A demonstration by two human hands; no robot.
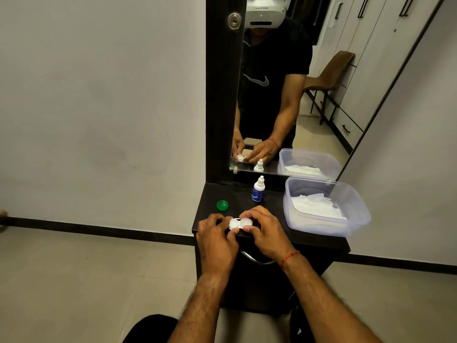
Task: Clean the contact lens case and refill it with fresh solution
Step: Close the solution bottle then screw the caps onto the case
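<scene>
plain pale walls, beige floor tiles, a dark baseboard across the frame; at centre a narrow black counter (319,240) with a tall mirror (291,95) rising behind it.

fingers (248,228) of the right hand (268,233) curled around the right end of the white contact lens case (238,223), thumb tip under its near edge, other fingertips over its far edge. fingers of the left hand (215,240) pinched on the case's left end, thumb just below it. case held between both hands at the front edge of the counter, low centre of the frame; two round white wells side by side; whether touching the counter or just above it, cannot tell. red thread bracelet (289,258) on the right wrist.

further out, a green cap (222,205) lying alone on the counter, up and left of the hands, apart from them. a small solution bottle (258,189), white with a blue label and its white top on, upright near the back of the counter, above the hands. to the right, a clear plastic tub (356,206) holding white tissue (316,206), overhanging the counter's right edge. a metal drawer handle (257,259) below the counter front, between the forearms.

in the mirror, upper centre: reflected arms, black shirt, bottle, tub, a brown chair (331,70), white cupboards.
</scene>
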